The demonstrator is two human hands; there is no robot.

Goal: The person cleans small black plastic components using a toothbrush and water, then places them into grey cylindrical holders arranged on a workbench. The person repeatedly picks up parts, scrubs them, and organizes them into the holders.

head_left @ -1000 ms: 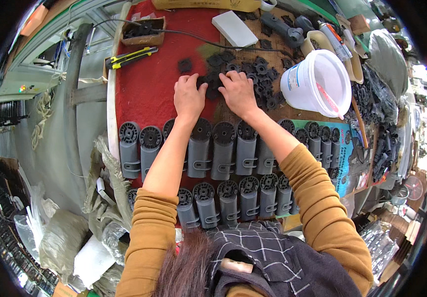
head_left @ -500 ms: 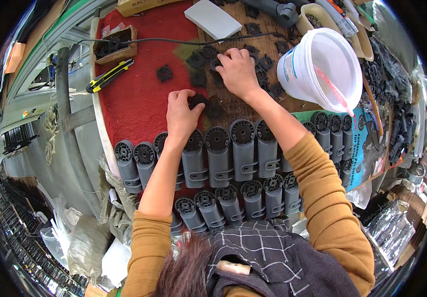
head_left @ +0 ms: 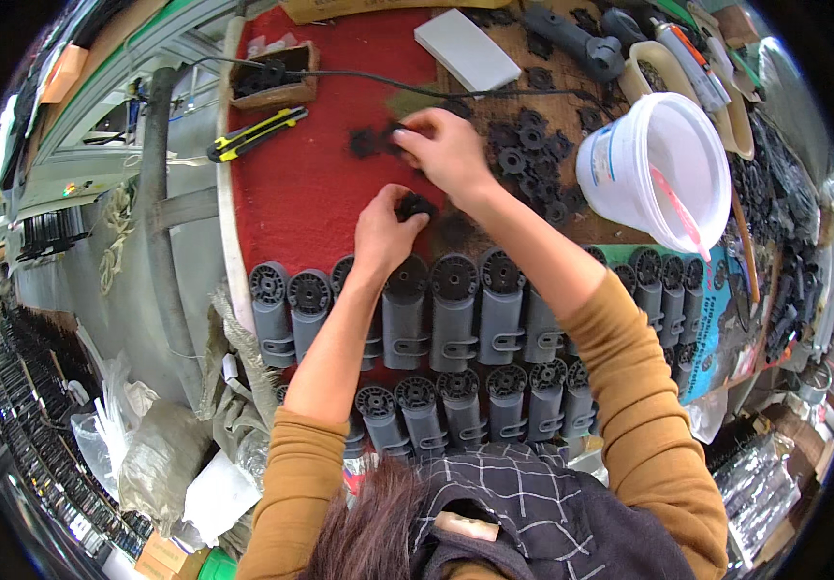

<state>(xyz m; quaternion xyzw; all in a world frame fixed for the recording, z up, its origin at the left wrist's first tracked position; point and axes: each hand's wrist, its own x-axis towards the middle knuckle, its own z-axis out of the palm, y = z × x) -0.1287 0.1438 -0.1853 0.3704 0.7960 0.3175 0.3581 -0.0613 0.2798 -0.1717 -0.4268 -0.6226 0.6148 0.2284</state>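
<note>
My left hand is closed round a small black plastic part, just above the far row of cylinders. Farther off over the red cloth, my right hand pinches another small black part at its fingertips. Right beside that lies a blurred black piece; whether the two touch I cannot tell. A heap of black ring-like parts with lugs spreads over the brown board to the right of my right hand. Grey plastic cylinders with black ribbed tops stand upright in two rows nearer me.
A white bucket with a pink-handled tool in it stands at the right. On the left are a yellow-and-black utility knife and a small cardboard box of black parts. A white box lies at the back; a cable crosses the table.
My right hand has moved left from the heap to the red cloth, with a black part at its fingertips. My left hand still holds its part. The whole view has shifted a little.
</note>
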